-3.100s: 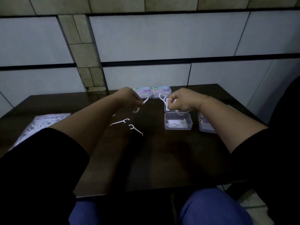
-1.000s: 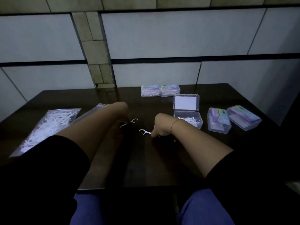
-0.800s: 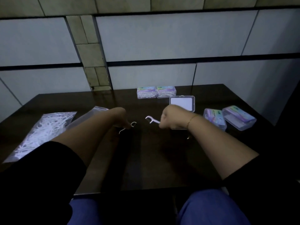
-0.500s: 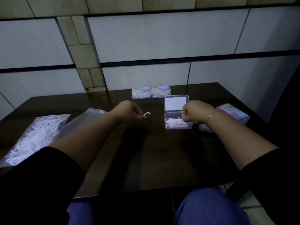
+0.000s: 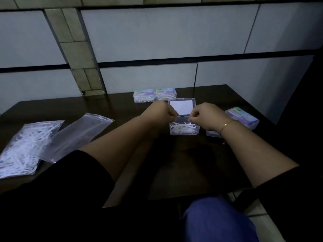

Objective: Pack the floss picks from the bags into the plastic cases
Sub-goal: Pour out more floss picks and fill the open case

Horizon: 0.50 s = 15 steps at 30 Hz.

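Both hands moved in over the open case (image 5: 184,131): left hand (image 5: 161,112) and right hand (image 5: 207,117) curled, fingertips pinched at its rim, contents of grip unclear. Floss picks (image 5: 182,128) lie inside below them; full bag (image 5: 26,145) far left of left hand.

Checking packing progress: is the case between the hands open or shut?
Open. The case's lid stands raised behind it, and picks lie inside.

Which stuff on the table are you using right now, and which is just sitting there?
In use:
- open clear plastic case
- white floss picks inside it
- left hand
- right hand

Sitting there:
- clear bag of floss picks
- flat clear bag
- closed labelled cases
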{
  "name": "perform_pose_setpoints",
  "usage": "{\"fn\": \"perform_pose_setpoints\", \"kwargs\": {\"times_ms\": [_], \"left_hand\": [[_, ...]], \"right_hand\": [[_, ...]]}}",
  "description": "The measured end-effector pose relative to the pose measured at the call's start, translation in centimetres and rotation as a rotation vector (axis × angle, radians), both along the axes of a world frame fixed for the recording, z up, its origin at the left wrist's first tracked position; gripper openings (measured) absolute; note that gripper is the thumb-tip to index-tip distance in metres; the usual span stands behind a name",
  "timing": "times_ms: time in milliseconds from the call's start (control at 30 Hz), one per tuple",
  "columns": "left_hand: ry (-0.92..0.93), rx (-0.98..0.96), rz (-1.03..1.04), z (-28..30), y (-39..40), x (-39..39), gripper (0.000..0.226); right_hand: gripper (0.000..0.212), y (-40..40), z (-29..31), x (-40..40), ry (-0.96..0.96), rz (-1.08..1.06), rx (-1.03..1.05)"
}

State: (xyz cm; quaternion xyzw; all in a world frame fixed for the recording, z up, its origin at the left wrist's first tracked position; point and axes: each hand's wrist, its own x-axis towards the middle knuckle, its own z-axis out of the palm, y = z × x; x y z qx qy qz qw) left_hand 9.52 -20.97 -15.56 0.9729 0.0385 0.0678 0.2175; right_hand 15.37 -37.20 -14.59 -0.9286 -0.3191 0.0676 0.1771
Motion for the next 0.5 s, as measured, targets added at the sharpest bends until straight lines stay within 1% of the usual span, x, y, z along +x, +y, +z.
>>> {"fn": "perform_pose_setpoints", "kwargs": {"times_ms": [167, 233, 333, 433, 500], "left_hand": [[-0.022, -0.039, 0.109, 0.4, 3.1, -3.4, 0.022], [-0.017, -0.049, 0.179, 0.4, 5.0, -5.3, 0.023], [-0.023, -0.007, 0.271, 0.4, 7.9, -8.3, 0.025], [-0.032, -0.013, 0.365, 0.5, 11.2, -11.9, 0.026], [-0.085, -0.018, 0.452, 0.3, 13.5, -14.4, 0.023]], "right_hand": [[0.021, 3.5, 0.0, -1.9, -0.045, 0.068, -0.012], [0.018, 5.9, 0.1, -3.4, -0.002, 0.131, 0.005], [0.014, 9.7, 0.1, -6.1, 0.054, 0.221, 0.016], [0.016, 13.3, -0.3, -8.9, 0.037, 0.29, 0.017], [0.022, 16.0, -0.7, -10.8, 0.045, 0.316, -0.018]]}}
